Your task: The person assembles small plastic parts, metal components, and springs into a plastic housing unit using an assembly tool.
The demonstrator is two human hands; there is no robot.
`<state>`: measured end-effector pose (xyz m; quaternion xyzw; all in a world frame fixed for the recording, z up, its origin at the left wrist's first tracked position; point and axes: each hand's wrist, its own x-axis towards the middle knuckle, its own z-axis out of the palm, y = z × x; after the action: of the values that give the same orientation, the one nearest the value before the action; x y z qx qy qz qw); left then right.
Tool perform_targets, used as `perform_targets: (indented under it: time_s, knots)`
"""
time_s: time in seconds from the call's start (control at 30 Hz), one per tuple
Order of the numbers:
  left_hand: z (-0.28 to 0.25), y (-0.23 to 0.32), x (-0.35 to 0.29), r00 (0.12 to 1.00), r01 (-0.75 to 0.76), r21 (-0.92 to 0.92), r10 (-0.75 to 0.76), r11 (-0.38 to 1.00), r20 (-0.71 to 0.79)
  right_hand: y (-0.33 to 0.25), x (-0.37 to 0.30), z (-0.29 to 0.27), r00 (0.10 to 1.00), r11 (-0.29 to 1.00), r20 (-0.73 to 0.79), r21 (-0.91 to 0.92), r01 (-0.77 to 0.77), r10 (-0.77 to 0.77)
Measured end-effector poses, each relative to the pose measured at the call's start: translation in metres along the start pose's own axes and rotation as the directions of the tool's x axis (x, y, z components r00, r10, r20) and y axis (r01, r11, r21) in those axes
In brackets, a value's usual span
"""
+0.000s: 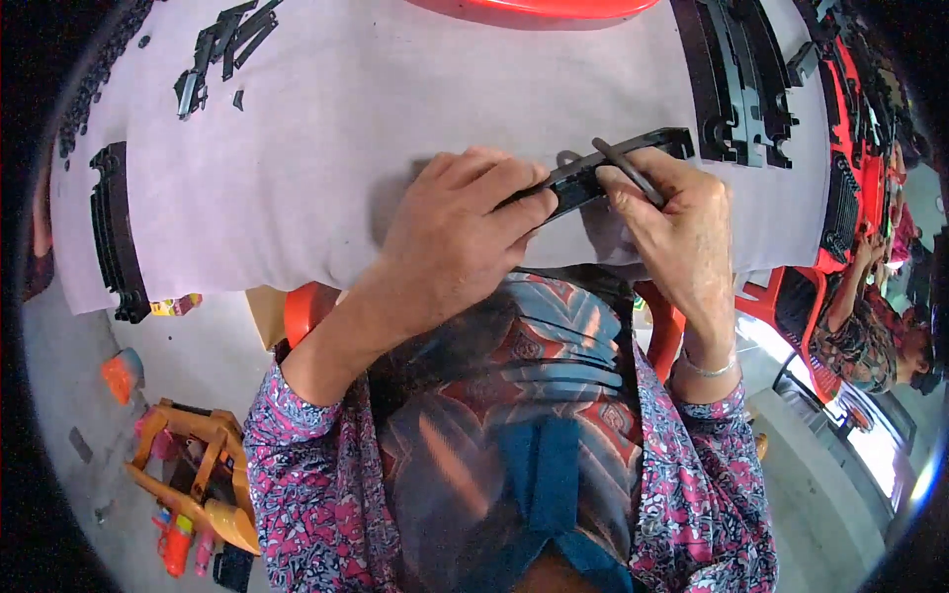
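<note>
A long black plastic strip (576, 190) slants across the space between my hands, its right end raised a little to the far side. My left hand (473, 203) is closed around the strip's left part, thumb and fingers pinching it. In my right hand (682, 203) is a dark thin rod-like tool (631, 170), gripped between thumb and fingers. The right thumb also presses near the strip's edge. What the tool's tip does against the strip is too small to tell. Both hands are just above the pale tablecloth (326, 128), close to the table's near edge.
Several long black strips (732, 89) lie stacked at the right, and another black part (117, 232) lies at the left edge. Small black pieces (222, 49) are scattered far left. A red basin (544, 10) stands at the far side. Another person (870, 336) sits at the right.
</note>
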<state>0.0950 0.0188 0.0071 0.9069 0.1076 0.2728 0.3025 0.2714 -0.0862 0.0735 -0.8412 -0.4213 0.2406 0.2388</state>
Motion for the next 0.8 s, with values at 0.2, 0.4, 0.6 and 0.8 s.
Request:
perform_targets:
  time_s: [0.2, 0.4, 0.6, 0.8]
  knots:
    - [0.003, 0.000, 0.002, 1.000, -0.002, -0.003, 0.002, 1.000, 0.010, 0.001, 0.000, 0.001, 0.999, 0.999, -0.024, 0.043, -0.028, 0.029]
    - [0.004, -0.001, 0.002, 0.999, 0.015, -0.018, -0.014, 1.000, 0.047, 0.004, -0.001, 0.008, 0.994, 0.991, -0.069, 0.109, -0.077, 0.085]
    - [0.003, 0.001, 0.003, 0.998, 0.020, 0.044, -0.022, 0.999, 0.065, 0.005, -0.003, 0.010, 0.985, 0.969, -0.093, 0.215, -0.123, 0.145]
    - [0.002, 0.002, 0.002, 0.996, 0.020, 0.053, -0.025, 0.998, 0.086, 0.008, -0.004, 0.020, 0.976, 0.955, -0.161, 0.280, -0.097, 0.146]
